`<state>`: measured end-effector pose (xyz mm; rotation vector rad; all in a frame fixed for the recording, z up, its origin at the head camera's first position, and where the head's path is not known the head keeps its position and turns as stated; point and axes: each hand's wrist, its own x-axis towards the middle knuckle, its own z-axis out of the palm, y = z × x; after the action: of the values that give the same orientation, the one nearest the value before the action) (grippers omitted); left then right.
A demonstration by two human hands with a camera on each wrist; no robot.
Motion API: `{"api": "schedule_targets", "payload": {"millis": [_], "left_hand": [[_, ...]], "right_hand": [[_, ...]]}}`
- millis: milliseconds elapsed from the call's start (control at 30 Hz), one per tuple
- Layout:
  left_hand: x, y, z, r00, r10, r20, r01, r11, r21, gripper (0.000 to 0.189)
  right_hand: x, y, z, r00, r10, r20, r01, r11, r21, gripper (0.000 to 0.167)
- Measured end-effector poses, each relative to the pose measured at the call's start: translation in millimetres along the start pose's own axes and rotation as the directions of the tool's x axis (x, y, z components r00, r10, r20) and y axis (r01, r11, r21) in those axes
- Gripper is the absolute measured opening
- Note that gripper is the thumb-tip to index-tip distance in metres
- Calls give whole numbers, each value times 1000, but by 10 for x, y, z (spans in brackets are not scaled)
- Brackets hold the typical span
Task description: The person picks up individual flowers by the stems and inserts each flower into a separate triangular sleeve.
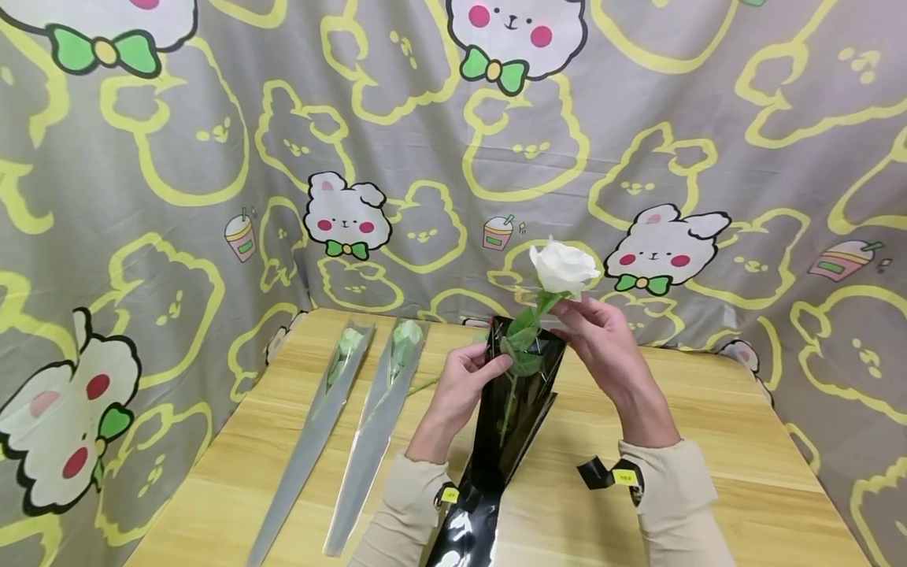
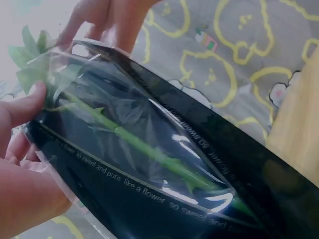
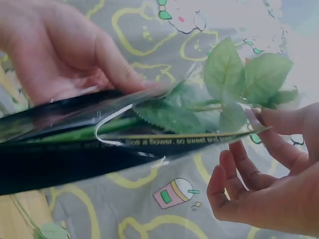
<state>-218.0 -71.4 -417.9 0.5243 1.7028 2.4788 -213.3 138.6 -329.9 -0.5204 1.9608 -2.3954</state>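
Observation:
A white rose stands with its bloom above the mouth of a black flower sleeve that has a clear front. Its thorny green stem runs down inside, seen through the film in the left wrist view. Some leaves stick out past the sleeve's edge; others lie behind the film. My left hand grips the sleeve's upper left side, thumb on the front. Just under the bloom, my right hand pinches the stem between thumb and fingers. The sleeve's lower end runs out of the head view.
Left of the sleeve, two white roses in clear-fronted grey sleeves, a farther one and a nearer one, lie on the wooden table. A loose green stem shows beside my left hand. Behind the table hangs a patterned grey curtain.

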Motion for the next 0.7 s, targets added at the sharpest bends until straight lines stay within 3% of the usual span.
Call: {"api": "schedule_targets", "payload": {"millis": [133, 267, 400, 700], "left_hand": [[0, -4, 13, 998, -36, 45, 36, 999, -1, 11], [1, -13, 15, 997, -47, 68, 48, 999, -14, 11], [-3, -10, 6, 996, -44, 79, 45, 999, -11, 16], [-25, 47, -37, 993, -1, 121, -11, 995, 97, 37]], "right_hand": [[32, 38, -40, 998, 8, 54, -12, 997, 77, 25], [57, 54, -62, 996, 0, 85, -7, 997, 80, 27], [70, 42, -59, 998, -32, 46, 28, 996, 82, 27], [75, -75, 28, 996, -67, -61, 69, 997, 19, 25]]}}
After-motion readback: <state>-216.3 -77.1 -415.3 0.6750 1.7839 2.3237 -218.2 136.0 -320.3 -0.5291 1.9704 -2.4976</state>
